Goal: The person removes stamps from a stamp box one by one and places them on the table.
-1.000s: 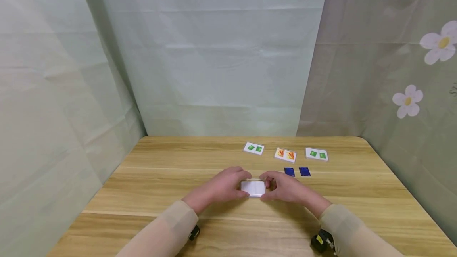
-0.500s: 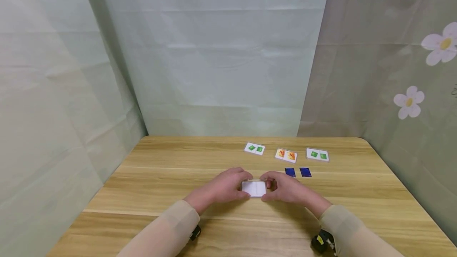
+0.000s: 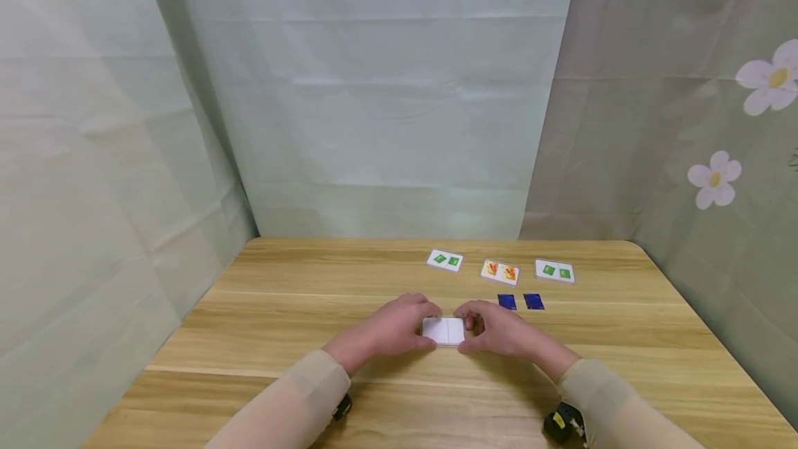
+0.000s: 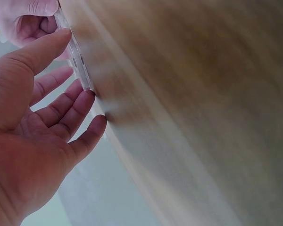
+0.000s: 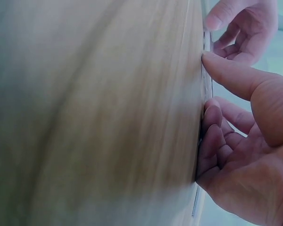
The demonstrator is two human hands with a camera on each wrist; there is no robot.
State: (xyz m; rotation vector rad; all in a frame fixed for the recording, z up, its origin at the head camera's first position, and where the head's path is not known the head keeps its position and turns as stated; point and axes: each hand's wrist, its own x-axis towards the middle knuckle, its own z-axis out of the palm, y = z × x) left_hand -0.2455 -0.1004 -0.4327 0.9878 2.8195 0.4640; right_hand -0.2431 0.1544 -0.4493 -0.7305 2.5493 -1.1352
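Both hands pinch the white card pair (image 3: 443,330) flat on the table (image 3: 280,310), left hand (image 3: 389,328) and right hand (image 3: 501,330) gripping opposite short edges; looks like squaring-up, so next move likely needs even pressure to keep edges flush.

Wooden table (image 3: 280,310) with cards laid out

Lower centre: a white card pair (image 3: 443,330); toward the upper right, three picture cards (image 3: 499,270) (green, orange, green) and two blue cards (image 3: 520,301).
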